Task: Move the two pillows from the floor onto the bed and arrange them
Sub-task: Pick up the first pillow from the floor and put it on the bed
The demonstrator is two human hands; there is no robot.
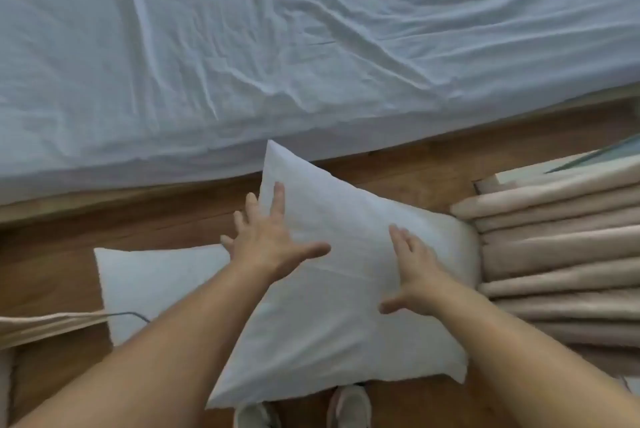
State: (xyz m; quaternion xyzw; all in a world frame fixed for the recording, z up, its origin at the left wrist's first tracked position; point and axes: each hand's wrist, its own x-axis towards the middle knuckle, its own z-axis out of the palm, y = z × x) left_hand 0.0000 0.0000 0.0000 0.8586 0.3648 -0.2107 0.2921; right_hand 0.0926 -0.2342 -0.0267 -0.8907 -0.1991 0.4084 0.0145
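Observation:
Two white pillows lie on the wooden floor beside the bed (pixel 311 46), which is covered by a wrinkled pale blue sheet. The larger pillow (pixel 339 323) lies on top, slanted, one corner pointing at the bed's edge. The second pillow (pixel 152 282) lies flat to its left, partly under it and under my left forearm. My left hand (pixel 270 237) is spread over the top pillow's upper left edge, fingers apart. Over the pillow's right half my right hand (pixel 412 271) is spread too. Whether the hands touch the pillow is unclear. Neither hand grips anything.
Beige pleated curtain folds (pixel 561 254) crowd the floor on the right, touching the top pillow. A beige cloth with a thin dark cable (pixel 52 323) comes in from the left. My two slippered feet (pixel 349 407) stand below the pillow. The wooden bed frame (pixel 104 202) runs along the mattress.

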